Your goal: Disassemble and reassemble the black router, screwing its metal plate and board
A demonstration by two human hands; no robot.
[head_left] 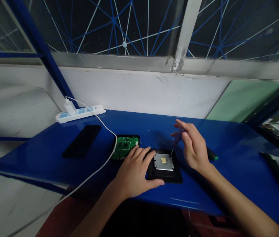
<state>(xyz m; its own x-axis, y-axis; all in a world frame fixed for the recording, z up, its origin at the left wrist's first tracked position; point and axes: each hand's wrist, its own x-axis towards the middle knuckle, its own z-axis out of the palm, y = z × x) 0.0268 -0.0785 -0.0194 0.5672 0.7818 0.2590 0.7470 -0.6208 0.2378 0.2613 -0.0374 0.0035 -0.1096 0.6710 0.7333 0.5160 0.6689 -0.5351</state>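
Note:
My right hand [195, 144] grips a screwdriver with a purple handle [178, 136]. Its thin shaft slants down to the upper right corner of a silver metal plate [167, 165]. That plate, with a small yellowish pad [163, 160] at its middle, sits in a black plastic cover [177, 176]. Spread over the cover's left side, my left hand [138, 169] has its fingers apart and its thumb along the near edge. Just beyond those fingers lies a green circuit board [123, 146] in a black housing, partly hidden by the hand.
A black phone-like slab [82, 141] lies on the blue table [92, 179] at left. A white cable [100, 169] runs from a power strip [80, 113] across the housing. Tiny dark bits lie behind the cover. Right of my right hand is a black-and-green tool [212, 154].

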